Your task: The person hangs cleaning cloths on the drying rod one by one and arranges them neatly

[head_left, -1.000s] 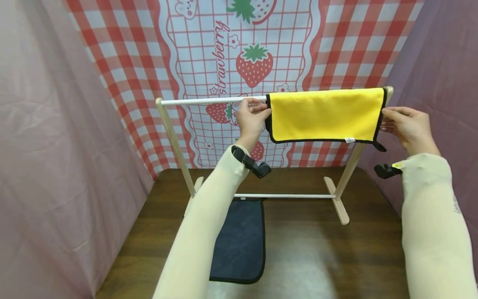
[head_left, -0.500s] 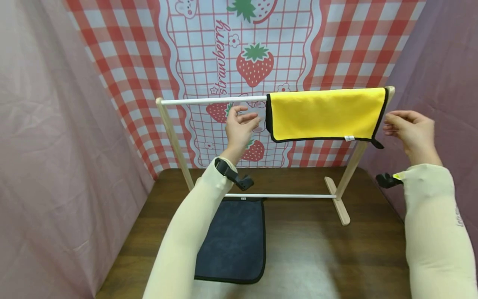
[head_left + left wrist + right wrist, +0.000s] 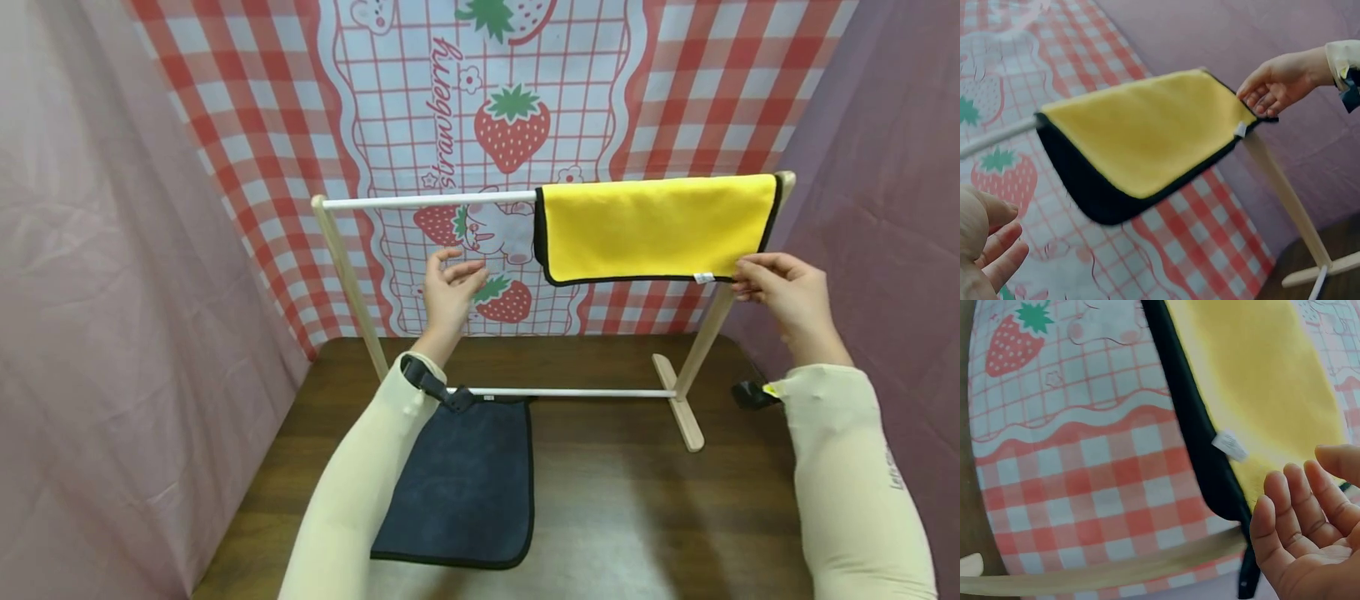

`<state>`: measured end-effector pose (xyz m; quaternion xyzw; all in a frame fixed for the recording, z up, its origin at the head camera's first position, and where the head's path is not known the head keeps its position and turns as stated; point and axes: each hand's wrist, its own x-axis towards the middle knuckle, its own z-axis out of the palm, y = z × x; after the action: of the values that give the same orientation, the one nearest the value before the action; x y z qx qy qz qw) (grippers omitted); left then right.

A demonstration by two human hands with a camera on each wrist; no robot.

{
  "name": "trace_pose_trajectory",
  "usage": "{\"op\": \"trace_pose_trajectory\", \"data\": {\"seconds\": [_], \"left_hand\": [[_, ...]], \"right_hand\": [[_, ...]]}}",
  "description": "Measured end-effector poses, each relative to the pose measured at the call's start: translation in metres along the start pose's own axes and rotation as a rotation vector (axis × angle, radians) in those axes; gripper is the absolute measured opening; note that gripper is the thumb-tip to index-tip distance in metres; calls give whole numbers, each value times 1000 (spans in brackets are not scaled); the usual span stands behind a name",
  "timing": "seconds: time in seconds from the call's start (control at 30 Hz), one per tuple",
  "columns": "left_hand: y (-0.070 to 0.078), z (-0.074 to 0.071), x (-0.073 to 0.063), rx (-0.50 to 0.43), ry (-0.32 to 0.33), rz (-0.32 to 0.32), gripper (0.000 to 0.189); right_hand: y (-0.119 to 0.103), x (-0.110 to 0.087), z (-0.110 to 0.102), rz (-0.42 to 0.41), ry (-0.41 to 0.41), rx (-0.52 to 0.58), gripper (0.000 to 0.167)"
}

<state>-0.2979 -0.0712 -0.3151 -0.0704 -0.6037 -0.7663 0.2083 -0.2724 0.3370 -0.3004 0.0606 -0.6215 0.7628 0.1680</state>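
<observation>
A yellow towel (image 3: pixel 652 225) with black trim hangs folded over the right part of a rack's white top rod (image 3: pixel 427 202). Its darker back layer (image 3: pixel 1079 178) shows below the yellow one in the left wrist view. My right hand (image 3: pixel 791 296) is at the towel's lower right corner, fingers loosely bent, with thumb and fingertips apart in the right wrist view. Beside those fingers are a small white tag (image 3: pixel 1230 445) and a black hanging loop (image 3: pixel 1247 569). To the left of the towel, my left hand (image 3: pixel 448 292) is in the air below the rod, fingers relaxed and holding nothing.
The rack's wooden legs (image 3: pixel 705 342) stand on a brown table (image 3: pixel 645 508), joined by a low white rod (image 3: pixel 570 392). A dark towel (image 3: pixel 465 483) lies flat at the rack's front left. Behind hangs a strawberry-print cloth (image 3: pixel 577 75); pink curtains (image 3: pixel 90 292) flank both sides.
My left hand has left the yellow towel's left edge and moved left and down. My right hand came off the right edge, then moved down and inward to the lower corner.
</observation>
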Motion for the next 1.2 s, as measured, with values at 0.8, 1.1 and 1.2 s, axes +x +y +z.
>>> {"op": "trace_pose_trajectory", "data": {"seconds": [0.8,1.1,1.2], "left_hand": [[-73,-114,-33,15,275,-80,40],[-81,-162,-28,32,441,-101,39],[-79,-173,-22,30,471,-99,38]], "right_hand": [[111,-57,25,160,-219,-453,15],[174,-95,37,271,-291,-464,30],[193,-106,39,304,-309,-473,28]]}}
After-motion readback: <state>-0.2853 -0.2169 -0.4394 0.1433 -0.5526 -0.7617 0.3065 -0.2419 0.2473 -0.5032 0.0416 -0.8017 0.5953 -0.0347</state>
